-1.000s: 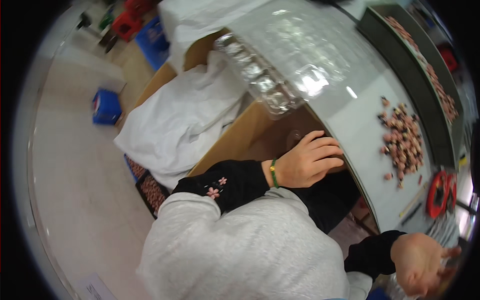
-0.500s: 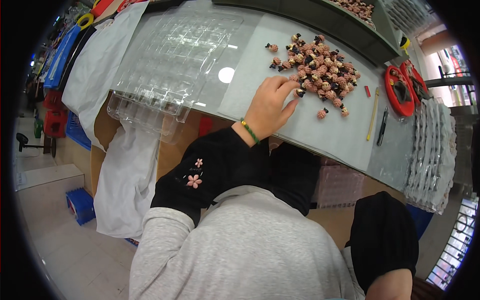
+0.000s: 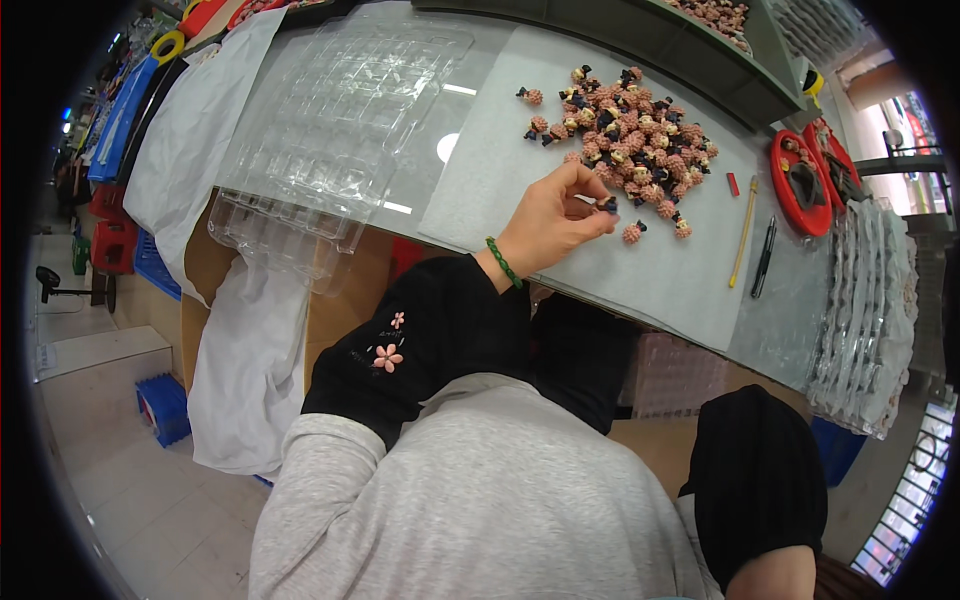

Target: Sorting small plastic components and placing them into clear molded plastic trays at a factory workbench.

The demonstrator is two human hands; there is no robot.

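The left hand (image 3: 555,215) has its thumb and fingertips nearly together, pinching a small figure (image 3: 609,206), whose dark end shows, just beside the near-left edge of a pile of pink figures (image 3: 645,140). The pile lies on a white sheet (image 3: 490,195) on the counter (image 3: 790,315); clear trays (image 3: 340,110) lie to the left. The right hand is out of frame, so its state cannot be told.

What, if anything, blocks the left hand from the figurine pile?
Nothing visible. The left hand pinches a mostly hidden small figurine beside the figurine pile; one loose figurine lies to the hand's right on the white sheet, not in between.
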